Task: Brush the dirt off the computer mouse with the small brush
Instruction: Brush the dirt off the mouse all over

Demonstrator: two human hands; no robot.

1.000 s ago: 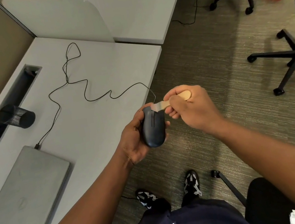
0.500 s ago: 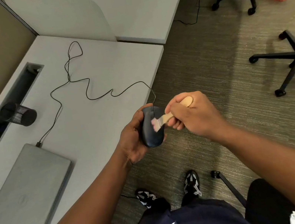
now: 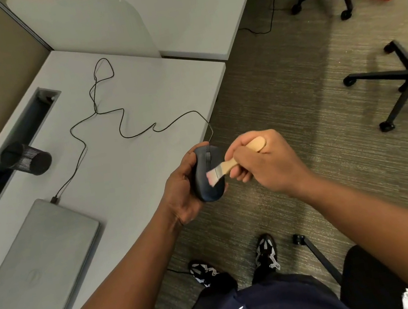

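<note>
- Mouse [image 3: 207, 174] sits cupped in my left hand [image 3: 180, 188], held in the air just off the desk's [image 3: 132, 90] right edge, over the carpet.
- My right hand [image 3: 263, 162] is closed around the small brush [image 3: 223, 168], bristles touching the mouse's top; I judge brushing is mid-way, with the sides and underside left.
- Its cable [image 3: 123, 130] trails across the desk to the closed laptop [image 3: 35, 263] at the near edge; nothing blocks the strokes.

Left hand [image 3: 180, 188] cupped with fingers [image 3: 197, 147] curled, right hand [image 3: 266, 162] fisted, both forearms extended forward
</note>
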